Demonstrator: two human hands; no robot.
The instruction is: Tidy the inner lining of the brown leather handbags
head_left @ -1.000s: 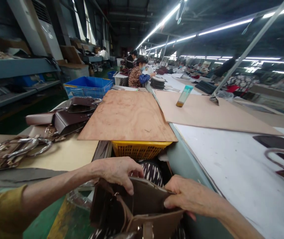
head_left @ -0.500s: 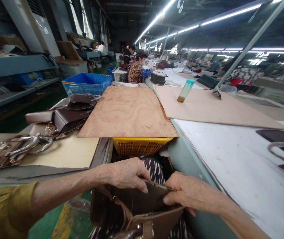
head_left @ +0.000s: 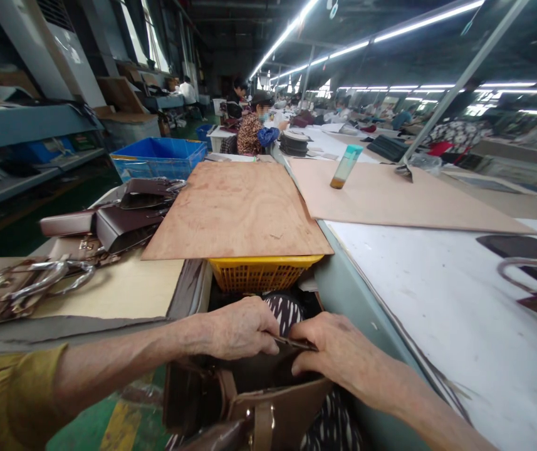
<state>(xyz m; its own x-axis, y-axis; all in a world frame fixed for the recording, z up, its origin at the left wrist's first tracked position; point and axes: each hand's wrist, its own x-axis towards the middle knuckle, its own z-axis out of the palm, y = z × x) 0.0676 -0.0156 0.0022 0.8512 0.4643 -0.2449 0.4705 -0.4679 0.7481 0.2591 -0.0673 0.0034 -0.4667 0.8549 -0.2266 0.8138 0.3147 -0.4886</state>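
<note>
A brown handbag (head_left: 280,407) with an open top rests on my lap, over black-and-white patterned cloth (head_left: 331,426). My left hand (head_left: 242,329) grips the bag's far rim, fingers closed over the edge. Just to its right, my right hand (head_left: 329,351) pinches the same rim, its thumb inside the opening. A strap with gold-coloured metal fittings (head_left: 263,426) shows on the bag's near side. The dark inside is partly visible, while the bag's underside is hidden.
A plywood board (head_left: 240,210) lies over a yellow basket (head_left: 259,274) ahead. Brown handbags (head_left: 130,222) are piled at left, near a blue crate (head_left: 158,156). On the right-hand table stands a teal-capped bottle (head_left: 346,166). Co-workers (head_left: 250,133) sit farther back.
My right hand has slid left along the bag's rim, closer to my left hand. The bag has shifted slightly left in view, and the whole view has turned a little.
</note>
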